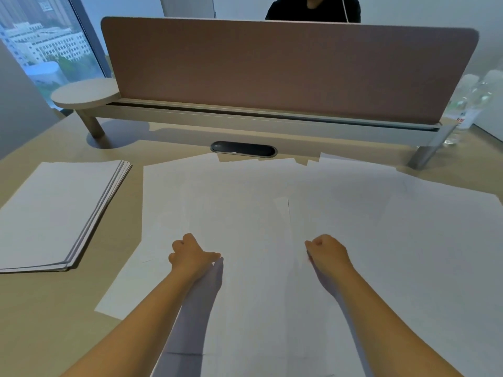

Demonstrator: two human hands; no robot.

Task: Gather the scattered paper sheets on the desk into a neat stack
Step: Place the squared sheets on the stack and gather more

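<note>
**Q:** Which step is in hand?

**A:** Gathering, early phase. The loose sheets (pixel 272 213) lie overlapped across the middle and right of the bench (pixel 40 308), reaching from just below the cable port (pixel 243 149) down to the near edge. A partial stack (pixel 60 213) sits apart on the left, its edges slightly fanned.

**Q:** State of the hands?

**A:** My left hand (pixel 190 254) is curled almost closed, knuckles up, resting on the loose sheets. My right hand (pixel 328 251) is curled likewise, at what looks like the edge of a lifted sheet. Whether either one actually pinches paper I cannot tell; the fingertips are tucked under.

**Q:** What does the next move call for?

**A:** In my judgement: draw both hands inward so the sheets between them slide together, then square the edges. Use light pressure only, as thin paper buckles easily. The far-right sheets remain outside my reach and need a separate sweep before everything is merged with the left stack.
</note>
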